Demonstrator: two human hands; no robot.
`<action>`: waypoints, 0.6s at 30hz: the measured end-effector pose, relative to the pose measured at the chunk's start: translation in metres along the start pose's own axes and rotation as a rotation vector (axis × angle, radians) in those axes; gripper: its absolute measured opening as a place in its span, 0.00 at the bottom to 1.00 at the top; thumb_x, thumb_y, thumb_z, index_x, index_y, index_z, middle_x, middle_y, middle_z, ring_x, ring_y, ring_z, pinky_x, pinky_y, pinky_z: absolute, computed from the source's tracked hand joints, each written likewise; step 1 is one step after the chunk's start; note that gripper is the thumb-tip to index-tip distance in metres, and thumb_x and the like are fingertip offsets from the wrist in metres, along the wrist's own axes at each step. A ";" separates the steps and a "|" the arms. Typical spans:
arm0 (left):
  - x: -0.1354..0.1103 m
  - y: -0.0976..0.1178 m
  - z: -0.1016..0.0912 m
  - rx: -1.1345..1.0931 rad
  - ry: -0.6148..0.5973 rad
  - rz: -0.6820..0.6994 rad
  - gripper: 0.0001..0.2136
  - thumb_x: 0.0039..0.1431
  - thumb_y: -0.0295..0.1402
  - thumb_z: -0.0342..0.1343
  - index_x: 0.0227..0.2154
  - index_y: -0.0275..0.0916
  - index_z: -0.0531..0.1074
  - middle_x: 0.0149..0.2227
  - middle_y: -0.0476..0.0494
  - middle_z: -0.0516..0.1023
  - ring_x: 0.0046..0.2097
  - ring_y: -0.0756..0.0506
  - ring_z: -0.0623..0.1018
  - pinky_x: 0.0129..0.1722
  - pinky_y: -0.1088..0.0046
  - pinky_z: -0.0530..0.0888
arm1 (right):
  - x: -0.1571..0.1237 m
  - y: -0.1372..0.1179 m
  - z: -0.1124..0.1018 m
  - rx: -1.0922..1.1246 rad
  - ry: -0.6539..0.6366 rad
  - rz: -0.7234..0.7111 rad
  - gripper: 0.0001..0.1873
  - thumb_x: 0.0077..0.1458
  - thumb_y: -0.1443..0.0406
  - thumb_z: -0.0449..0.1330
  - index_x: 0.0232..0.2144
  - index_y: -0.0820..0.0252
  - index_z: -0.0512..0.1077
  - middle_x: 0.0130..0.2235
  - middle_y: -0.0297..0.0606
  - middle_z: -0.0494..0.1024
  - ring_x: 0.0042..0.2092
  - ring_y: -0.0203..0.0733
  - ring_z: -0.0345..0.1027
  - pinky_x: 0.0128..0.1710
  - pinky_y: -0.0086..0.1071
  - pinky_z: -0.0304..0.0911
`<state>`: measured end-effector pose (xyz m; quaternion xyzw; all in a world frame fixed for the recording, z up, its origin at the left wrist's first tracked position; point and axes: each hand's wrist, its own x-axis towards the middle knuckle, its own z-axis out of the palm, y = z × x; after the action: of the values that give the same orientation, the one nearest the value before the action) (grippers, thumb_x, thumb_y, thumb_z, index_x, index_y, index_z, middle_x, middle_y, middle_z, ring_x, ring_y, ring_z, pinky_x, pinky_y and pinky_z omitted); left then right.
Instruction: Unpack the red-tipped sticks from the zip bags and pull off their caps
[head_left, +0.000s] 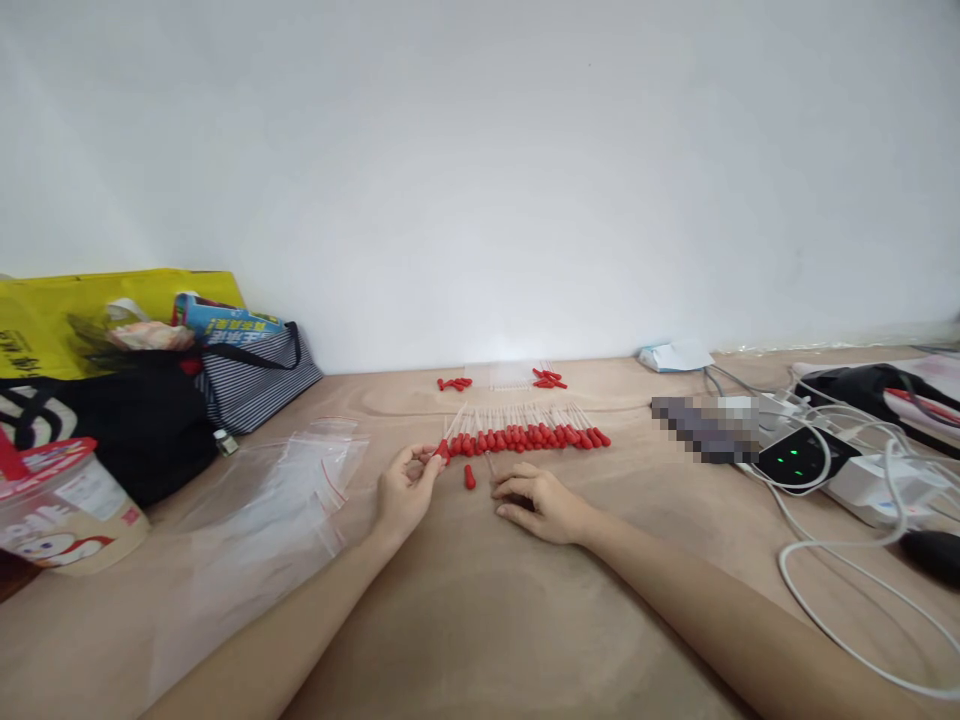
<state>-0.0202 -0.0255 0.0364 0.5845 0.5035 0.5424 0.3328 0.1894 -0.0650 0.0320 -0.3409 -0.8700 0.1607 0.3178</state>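
The slender bare left forearm (304, 615) is extended forward and inward from the lower left; the slender bare right forearm (690, 590) is angled inward from the lower right. The thumb and forefinger of the bare left hand (406, 488) are pinched together. The bare right hand (546, 503) is turned leftward, its fingers bent, its back uppermost.

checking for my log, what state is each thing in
left hand: pinching a red-bulbed dropper
right hand: at a clear tube, grip unclear
dropper row: lying side by side
loose red bulb: lying apart
zip bags: flat, overlapping
black device: green lights lit
drink cup: upright, covered
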 end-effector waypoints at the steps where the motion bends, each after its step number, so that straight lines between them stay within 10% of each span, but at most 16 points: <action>1: -0.003 0.001 -0.001 0.001 -0.015 0.002 0.16 0.43 0.43 0.57 0.30 0.37 0.67 0.27 0.47 0.74 0.31 0.45 0.78 0.36 0.68 0.74 | 0.000 0.000 0.001 0.005 0.004 0.003 0.10 0.52 0.65 0.54 0.38 0.60 0.69 0.42 0.42 0.70 0.45 0.39 0.63 0.46 0.34 0.60; 12: -0.022 0.012 -0.005 0.043 -0.271 0.267 0.08 0.45 0.37 0.56 0.24 0.37 0.72 0.28 0.45 0.71 0.30 0.48 0.74 0.31 0.72 0.74 | -0.012 0.008 -0.001 -0.145 0.455 0.134 0.24 0.47 0.58 0.59 0.47 0.58 0.61 0.44 0.45 0.65 0.45 0.45 0.61 0.42 0.39 0.62; 18: -0.026 0.013 -0.004 0.078 -0.473 0.319 0.05 0.48 0.32 0.54 0.27 0.38 0.74 0.29 0.45 0.68 0.30 0.50 0.72 0.29 0.74 0.73 | -0.018 0.004 -0.007 -0.304 0.266 -0.024 0.19 0.51 0.57 0.55 0.46 0.53 0.66 0.42 0.42 0.70 0.45 0.45 0.60 0.44 0.42 0.56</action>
<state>-0.0188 -0.0539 0.0420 0.7789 0.3340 0.4168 0.3287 0.2063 -0.0740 0.0272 -0.3928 -0.8386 -0.0225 0.3767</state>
